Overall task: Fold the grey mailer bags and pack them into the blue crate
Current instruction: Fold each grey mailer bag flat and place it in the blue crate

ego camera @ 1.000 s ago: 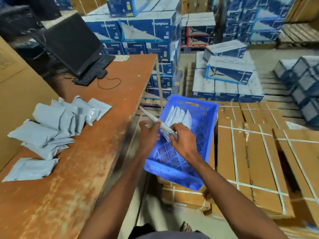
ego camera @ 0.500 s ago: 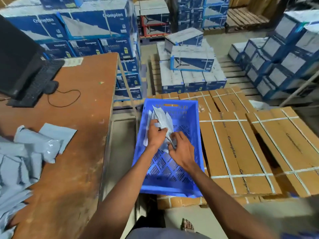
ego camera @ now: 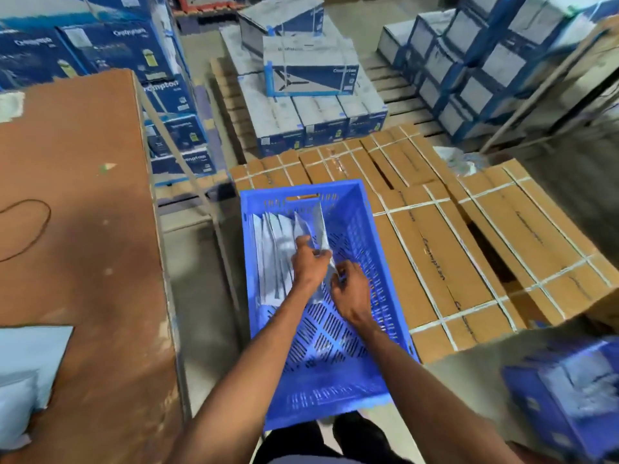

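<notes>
Both hands [ego camera: 310, 259] [ego camera: 350, 289] pinch one folded grey mailer bag [ego camera: 313, 226] inside the blue crate [ego camera: 378, 249].

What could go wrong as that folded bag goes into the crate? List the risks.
1. The folded mailer bag is held upright by the left hand and right hand; once released, it may spring open or topple.
2. The packed bags lean against the left wall of the blue crate; pushing in another could knock the row flat.
3. The crate sits on strapped cartons, near their edge, so hard pressing might shift it.
</notes>
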